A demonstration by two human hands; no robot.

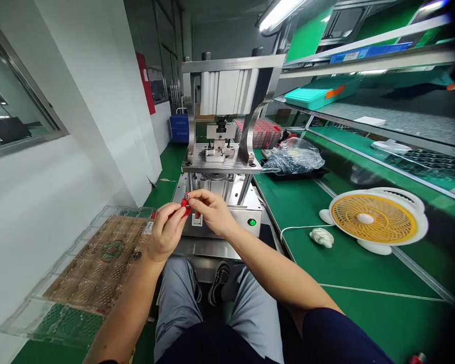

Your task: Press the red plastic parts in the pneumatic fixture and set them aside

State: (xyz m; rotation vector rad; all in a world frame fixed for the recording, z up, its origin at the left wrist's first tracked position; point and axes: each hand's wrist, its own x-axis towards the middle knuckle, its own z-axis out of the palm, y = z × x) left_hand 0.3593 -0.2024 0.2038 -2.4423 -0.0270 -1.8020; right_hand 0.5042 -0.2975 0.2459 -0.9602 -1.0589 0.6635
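Note:
In front of the press machine (222,164), both hands meet over a small part. My left hand (166,227) is closed on a small red piece (185,206), pinched between thumb and fingertips. From the right, my right hand (211,210) pinches a tiny silvery metal piece (187,195) at the top of the red one. Its exact kind is too small to make out, and fingertips cover part of both pieces. Behind the hands, the press's metal fixture (217,151) sits under its ram. A green button (252,222) glows on the machine's front.
Clear plastic trays (98,263) lie to the left by the white wall. On the green bench to the right are a yellow-and-white fan (375,217), a crumpled white wad (321,237) and a plastic bag (298,157). Red parts in racks (260,132) stand behind the press.

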